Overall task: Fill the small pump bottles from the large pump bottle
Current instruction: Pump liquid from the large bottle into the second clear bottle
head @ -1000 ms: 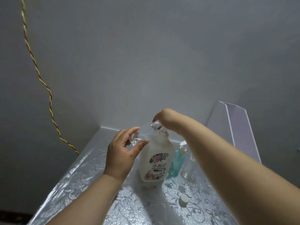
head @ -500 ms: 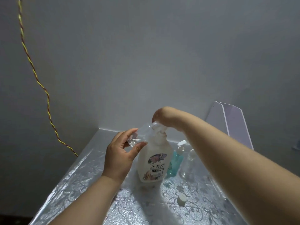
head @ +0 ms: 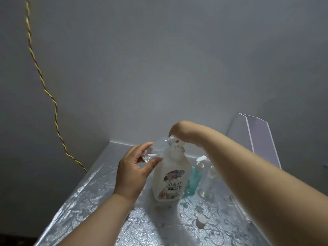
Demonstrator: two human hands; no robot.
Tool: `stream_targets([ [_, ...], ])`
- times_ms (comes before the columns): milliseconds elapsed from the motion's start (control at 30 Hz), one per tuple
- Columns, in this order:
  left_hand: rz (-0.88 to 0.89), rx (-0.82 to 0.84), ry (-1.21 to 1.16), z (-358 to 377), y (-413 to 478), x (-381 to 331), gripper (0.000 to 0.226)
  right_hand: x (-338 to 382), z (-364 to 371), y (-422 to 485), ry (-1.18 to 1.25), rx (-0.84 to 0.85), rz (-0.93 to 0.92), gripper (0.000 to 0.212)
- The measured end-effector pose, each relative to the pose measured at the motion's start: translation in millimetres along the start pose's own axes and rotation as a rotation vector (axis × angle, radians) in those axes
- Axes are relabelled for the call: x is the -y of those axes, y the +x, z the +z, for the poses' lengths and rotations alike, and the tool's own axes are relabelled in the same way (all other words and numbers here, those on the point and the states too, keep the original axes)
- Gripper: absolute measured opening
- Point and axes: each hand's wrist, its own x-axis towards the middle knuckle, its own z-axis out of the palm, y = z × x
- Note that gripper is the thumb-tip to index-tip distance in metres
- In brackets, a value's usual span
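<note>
A large white pump bottle [head: 169, 181] with a floral label stands upright on the silver patterned table [head: 92, 201]. My right hand [head: 179, 132] is bent down over its pump head, fingers hidden behind the wrist. My left hand [head: 133, 171] holds a small clear bottle [head: 156, 148] tilted, with its open neck up against the pump nozzle. Behind the large bottle stand a teal pump bottle [head: 194, 180] and a clear small bottle [head: 208, 181]. A white cap [head: 201, 221] lies on the table at the front right.
A clear acrylic stand [head: 255, 137] leans at the back right by the wall. A yellow and red twisted cord [head: 44, 86] hangs down the left wall to the table's left edge. Grey walls close in the back and left.
Both hands and the bottles keep almost the same pose; the small clear bottle stays at the nozzle. The camera has shifted slightly.
</note>
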Motion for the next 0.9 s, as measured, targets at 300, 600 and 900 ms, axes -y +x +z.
stream_targets([
  [300,-0.022,0.003,0.032,0,0,9,0.043,-4,16,9,-0.249,0.122,-0.032,0.040],
  [600,0.003,-0.004,0.033,-1,1,4,0.044,-6,1,6,-0.021,0.026,-0.034,0.033],
  [900,-0.004,-0.016,0.032,1,0,7,0.042,2,12,-1,-0.170,0.140,-0.033,0.043],
])
